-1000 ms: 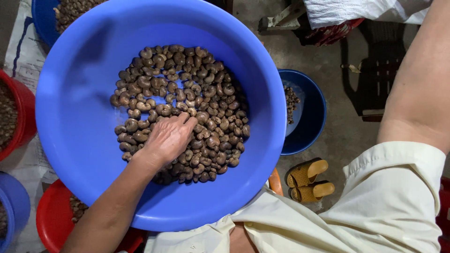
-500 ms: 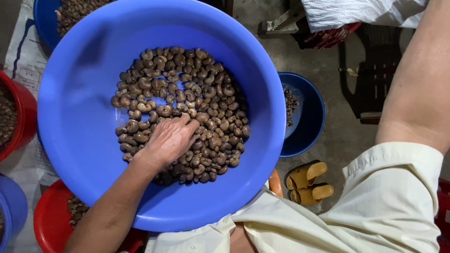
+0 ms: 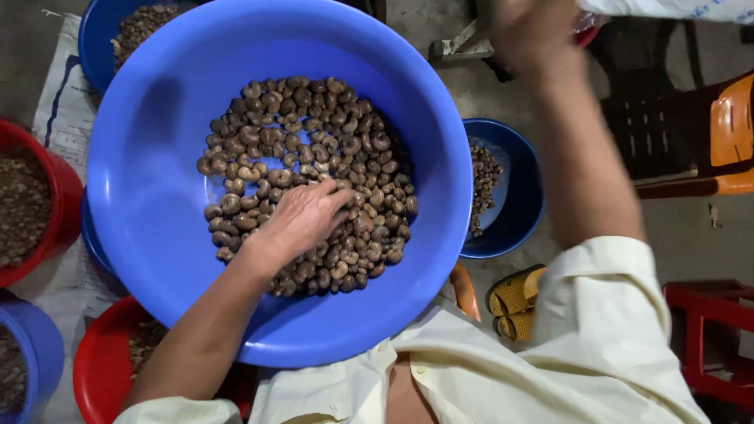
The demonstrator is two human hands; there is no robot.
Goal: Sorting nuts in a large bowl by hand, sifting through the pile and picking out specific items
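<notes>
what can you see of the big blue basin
The big blue basin is round and deep, smooth and slightly glossy like plastic, filling most of the head view. It holds a heap of brown curved nuts piled toward its middle and right, leaving the left wall bare. The left hand lies palm down on the nuts. Its near rim sits close against the person's pale shirt.

White printed sack (image 3: 67, 118) is spread flat on floor at left, beneath blue and red basins, marked with dark blue lines. Second white sack (image 3: 675, 8), with small blue print, is seen at top right edge, partly cut off.
</notes>
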